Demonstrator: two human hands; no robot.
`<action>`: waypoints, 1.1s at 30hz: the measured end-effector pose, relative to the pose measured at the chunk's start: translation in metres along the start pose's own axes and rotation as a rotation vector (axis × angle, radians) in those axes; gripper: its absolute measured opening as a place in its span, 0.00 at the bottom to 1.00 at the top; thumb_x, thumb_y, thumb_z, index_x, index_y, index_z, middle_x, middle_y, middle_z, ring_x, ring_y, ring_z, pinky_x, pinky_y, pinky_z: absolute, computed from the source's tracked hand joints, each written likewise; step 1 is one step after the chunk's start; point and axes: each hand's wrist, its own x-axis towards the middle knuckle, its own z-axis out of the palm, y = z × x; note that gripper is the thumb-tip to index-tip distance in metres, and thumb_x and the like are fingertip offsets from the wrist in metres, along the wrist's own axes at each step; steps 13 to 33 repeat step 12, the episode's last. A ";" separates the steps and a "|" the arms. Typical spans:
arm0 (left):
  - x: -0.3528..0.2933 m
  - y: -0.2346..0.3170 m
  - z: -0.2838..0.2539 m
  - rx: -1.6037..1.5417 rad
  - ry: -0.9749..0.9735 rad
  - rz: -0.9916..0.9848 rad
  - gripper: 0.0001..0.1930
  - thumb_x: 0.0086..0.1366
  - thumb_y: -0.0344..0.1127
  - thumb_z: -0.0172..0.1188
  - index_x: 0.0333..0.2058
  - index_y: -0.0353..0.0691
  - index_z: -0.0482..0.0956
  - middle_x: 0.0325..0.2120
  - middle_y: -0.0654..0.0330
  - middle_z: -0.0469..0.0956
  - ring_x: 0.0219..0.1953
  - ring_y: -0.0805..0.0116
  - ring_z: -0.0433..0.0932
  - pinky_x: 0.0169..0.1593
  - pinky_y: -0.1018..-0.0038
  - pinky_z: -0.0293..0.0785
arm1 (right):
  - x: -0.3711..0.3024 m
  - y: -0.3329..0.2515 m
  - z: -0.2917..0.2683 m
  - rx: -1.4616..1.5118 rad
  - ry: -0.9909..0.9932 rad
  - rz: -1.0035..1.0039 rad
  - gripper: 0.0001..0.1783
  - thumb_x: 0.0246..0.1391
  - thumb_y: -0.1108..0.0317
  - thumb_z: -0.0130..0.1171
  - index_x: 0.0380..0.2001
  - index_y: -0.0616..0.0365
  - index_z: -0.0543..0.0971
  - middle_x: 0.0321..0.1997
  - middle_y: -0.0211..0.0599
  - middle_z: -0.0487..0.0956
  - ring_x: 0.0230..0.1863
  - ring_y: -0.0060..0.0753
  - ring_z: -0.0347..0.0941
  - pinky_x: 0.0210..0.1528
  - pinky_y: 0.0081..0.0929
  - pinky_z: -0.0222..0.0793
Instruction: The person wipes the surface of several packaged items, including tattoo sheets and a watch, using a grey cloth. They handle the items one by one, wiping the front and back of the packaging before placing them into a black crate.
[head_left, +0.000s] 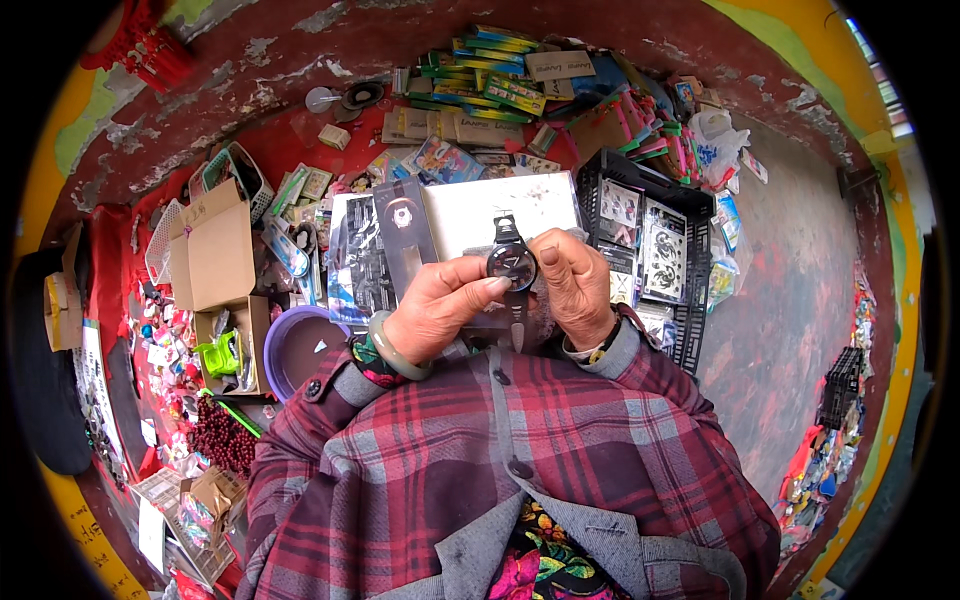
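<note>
I hold a black wristwatch (pixel 512 262) with a round dark face up in front of me, its strap running up and down. My left hand (pixel 440 303) pinches the watch case from the left with thumb and fingers; a pale green bangle sits on that wrist. My right hand (pixel 575 285) grips the case from the right, fingers curled. Both sleeves are red plaid. Behind the watch lies a white flat box (pixel 480 208) next to a black card package (pixel 400 235).
A black plastic crate (pixel 690 290) of carded goods stands at the right. An open cardboard box (pixel 215 260) and a purple bowl (pixel 290 345) are at the left. Stacked small boxes (pixel 500 90) lie at the back, on a red cloth. Grey floor (pixel 790 290) lies to the right.
</note>
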 end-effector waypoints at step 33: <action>0.006 -0.024 -0.017 -0.137 0.054 -0.107 0.16 0.67 0.35 0.51 0.49 0.32 0.72 0.37 0.52 0.79 0.41 0.65 0.78 0.49 0.70 0.72 | -0.001 0.016 0.001 0.395 -0.058 0.459 0.19 0.61 0.60 0.50 0.43 0.67 0.77 0.36 0.34 0.80 0.36 0.21 0.75 0.39 0.14 0.71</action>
